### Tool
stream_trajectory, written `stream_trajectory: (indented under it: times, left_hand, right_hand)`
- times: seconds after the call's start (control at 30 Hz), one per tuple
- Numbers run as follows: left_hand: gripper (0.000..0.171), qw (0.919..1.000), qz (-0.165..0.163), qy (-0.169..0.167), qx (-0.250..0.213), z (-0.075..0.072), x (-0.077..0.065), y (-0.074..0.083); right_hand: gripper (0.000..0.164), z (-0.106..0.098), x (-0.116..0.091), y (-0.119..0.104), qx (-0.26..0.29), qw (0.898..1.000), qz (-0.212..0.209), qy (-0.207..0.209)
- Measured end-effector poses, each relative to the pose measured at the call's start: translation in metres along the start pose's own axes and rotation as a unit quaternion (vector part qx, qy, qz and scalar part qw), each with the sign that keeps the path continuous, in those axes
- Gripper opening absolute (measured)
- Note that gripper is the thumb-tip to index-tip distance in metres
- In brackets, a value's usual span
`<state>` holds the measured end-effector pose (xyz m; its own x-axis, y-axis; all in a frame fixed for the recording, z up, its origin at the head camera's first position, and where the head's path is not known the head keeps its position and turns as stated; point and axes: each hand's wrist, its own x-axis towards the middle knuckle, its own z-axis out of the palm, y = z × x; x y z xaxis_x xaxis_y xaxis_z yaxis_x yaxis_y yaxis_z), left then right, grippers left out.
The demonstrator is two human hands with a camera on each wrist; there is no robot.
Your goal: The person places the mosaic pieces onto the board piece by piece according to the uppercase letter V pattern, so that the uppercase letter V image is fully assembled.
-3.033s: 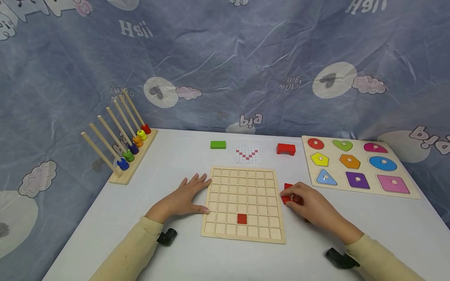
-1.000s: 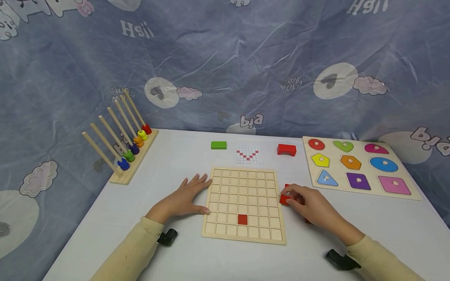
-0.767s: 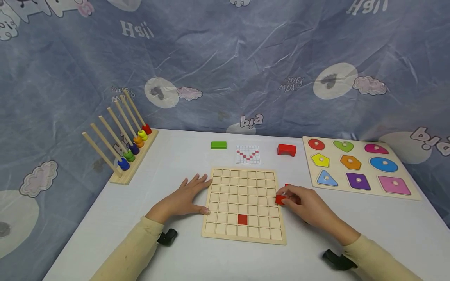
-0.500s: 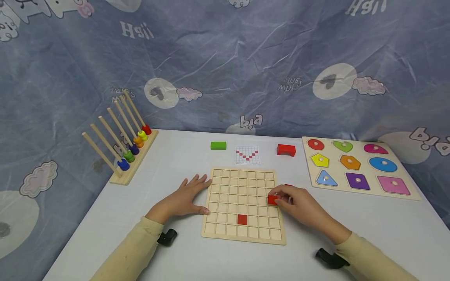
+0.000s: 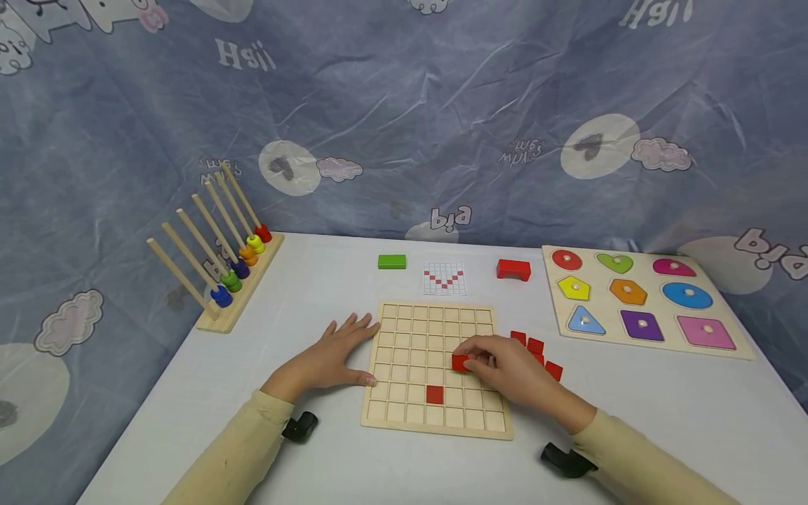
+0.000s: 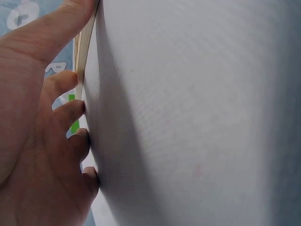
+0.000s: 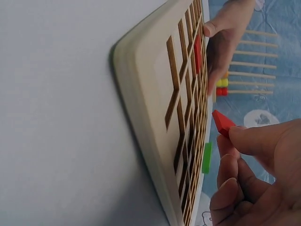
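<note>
A wooden grid board (image 5: pixel 435 431) lies on the white table in the head view. One red square tile (image 5: pixel 434 395) sits in a cell of its second row from the front. My right hand (image 5: pixel 505 368) pinches another red tile (image 7: pixel 222 123) between thumb and fingers, above the board; the right wrist view shows it raised off the grid. With fingers spread, my left hand (image 5: pixel 331 354) rests at the board's left edge, thumb and index fingertip touching it. Several loose red tiles (image 5: pixel 553 371) lie right of the board, partly behind my right hand.
Behind the board are a pattern card (image 5: pixel 445 278) with a red V, a green block (image 5: pixel 392 261) and a red arched block (image 5: pixel 514 269). A wooden peg stand (image 5: pixel 224 319) with coloured beads is at left. A shape puzzle board (image 5: pixel 656 342) lies at right.
My right hand has taken a red tile from the loose group and carried it leftward over the board, uncovering the other loose tiles. The left hand stays where it was.
</note>
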<state>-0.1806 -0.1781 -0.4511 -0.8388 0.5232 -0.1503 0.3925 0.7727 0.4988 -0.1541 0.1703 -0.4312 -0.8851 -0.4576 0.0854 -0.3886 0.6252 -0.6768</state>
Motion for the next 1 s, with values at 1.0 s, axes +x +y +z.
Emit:
stream_trajectory:
  times: [1.0]
  left_hand:
    - [0.105, 1.0000, -0.004, -0.001, 0.003, 0.001, 0.001, -0.001]
  right_hand:
    - [0.014, 0.043, 0.022, -0.028, -0.028, 0.999, -0.039, -0.025]
